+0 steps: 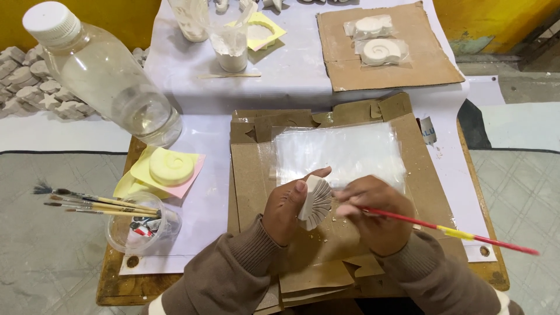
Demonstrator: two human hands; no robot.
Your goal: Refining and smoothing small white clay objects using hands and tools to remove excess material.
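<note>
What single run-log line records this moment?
left hand: holds shell cast | right hand: holds red brush at cast | under: cardboard

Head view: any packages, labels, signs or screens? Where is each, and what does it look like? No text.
Clear plastic bags: two, on the brown cardboard sheet at top right, each wrapping a white spiral cast.
Flat clear plastic sleeve: on the central cardboard, just beyond the hands, rectangular, shiny.
White tag: right of that cardboard, small, with dark print.
Clear plastic bottle: top left, white cap, no label visible.
No signs or screens.
</note>
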